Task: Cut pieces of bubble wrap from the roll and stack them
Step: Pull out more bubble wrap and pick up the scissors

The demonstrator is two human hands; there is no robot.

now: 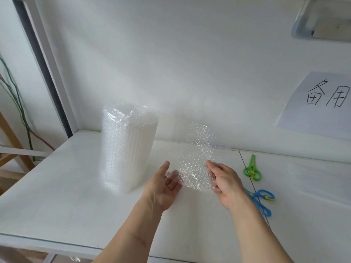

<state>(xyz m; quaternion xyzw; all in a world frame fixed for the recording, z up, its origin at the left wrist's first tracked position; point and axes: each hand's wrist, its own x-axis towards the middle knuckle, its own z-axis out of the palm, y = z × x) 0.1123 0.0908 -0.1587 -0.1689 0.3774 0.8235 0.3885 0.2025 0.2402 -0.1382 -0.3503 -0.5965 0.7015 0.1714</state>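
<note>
Bubble wrap piece is up off the white table, held between both hands roughly in the middle of the view, its far edge tilting up toward the wall. Right hand is pinched closed on the right edge of the sheet, thumb on top and fingers curled behind the plastic. Left hand is mostly open, palm facing right, fingers spread under the lower left corner so you can see them through the bubbles; it's touching the sheet more than gripping it.

Just left of that, the bubble wrap roll stands upright on the table, near the wall. Over on the right, two small pairs of scissors lie flat on the tabletop: green scissors further back, blue scissors closer, partly hidden behind the right wrist. A paper sheet with handwritten characters hangs on the wall at the far right.
</note>
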